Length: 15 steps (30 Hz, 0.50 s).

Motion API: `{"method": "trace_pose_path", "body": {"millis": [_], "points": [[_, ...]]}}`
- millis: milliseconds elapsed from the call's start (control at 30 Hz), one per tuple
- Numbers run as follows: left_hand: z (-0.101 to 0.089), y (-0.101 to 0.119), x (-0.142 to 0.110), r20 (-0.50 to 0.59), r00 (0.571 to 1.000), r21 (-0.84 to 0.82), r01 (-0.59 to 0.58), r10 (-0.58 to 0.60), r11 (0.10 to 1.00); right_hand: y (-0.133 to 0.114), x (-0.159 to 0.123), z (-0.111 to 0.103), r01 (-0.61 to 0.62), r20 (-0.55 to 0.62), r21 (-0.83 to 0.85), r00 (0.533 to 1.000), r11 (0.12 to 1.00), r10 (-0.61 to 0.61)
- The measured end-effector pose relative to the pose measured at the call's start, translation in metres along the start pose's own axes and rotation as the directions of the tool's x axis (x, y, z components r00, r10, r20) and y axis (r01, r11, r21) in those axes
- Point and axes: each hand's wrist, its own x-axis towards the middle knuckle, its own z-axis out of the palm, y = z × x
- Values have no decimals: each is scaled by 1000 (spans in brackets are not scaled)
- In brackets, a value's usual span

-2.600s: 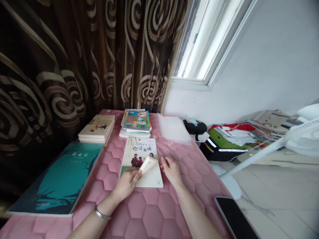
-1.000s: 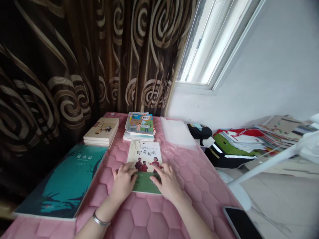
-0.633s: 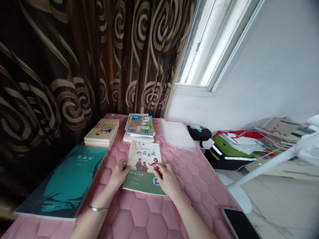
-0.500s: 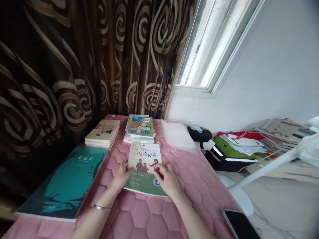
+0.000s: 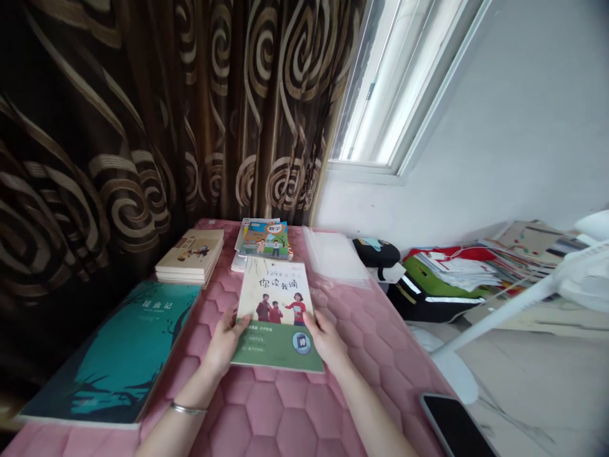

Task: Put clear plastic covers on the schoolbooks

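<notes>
A thin book with a white and green cover (image 5: 276, 314), showing drawn people, is held a little above the pink quilted table (image 5: 285, 412). My left hand (image 5: 220, 346) grips its left edge, thumb on the cover. On the opposite side my right hand (image 5: 327, 339) grips the right edge. The book's far end overlaps the near edge of a stack of colourful textbooks (image 5: 262, 238).
A large teal book (image 5: 114, 352) lies at the left, a beige stack of books (image 5: 191, 254) behind it. Clear plastic sleeves (image 5: 335, 255) lie at the back right. A black phone (image 5: 457, 428) sits at the table's right edge. Beyond it are bags, papers and a white fan.
The book lay flat with both hands pressed on its cover. Both hands have slid to its side edges and raised it off the table, toward me.
</notes>
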Motion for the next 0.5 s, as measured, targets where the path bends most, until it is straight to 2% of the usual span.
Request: {"method": "trace_pose_path", "body": {"millis": [100, 167, 233, 300, 500], "points": [[-4, 4, 1, -5, 977, -135, 211, -213, 968, 4, 2, 3, -94, 79, 215, 994, 972, 79], [-6, 8, 2, 6, 963, -197, 266, -270, 944, 2, 2, 3, -224, 168, 375, 971, 899, 172], [-6, 10, 2, 43, 960, -236, 278, -276, 931, -4, 0, 0, -310, 244, 483, 946, 819, 214], [-6, 12, 3, 91, 961, -265, 276, -261, 924, -12, -3, -3, -323, 265, 535, 942, 781, 208], [-9, 10, 5, 133, 958, -286, 281, -252, 916, -24, -10, -7, -298, 244, 556, 951, 776, 190]]}}
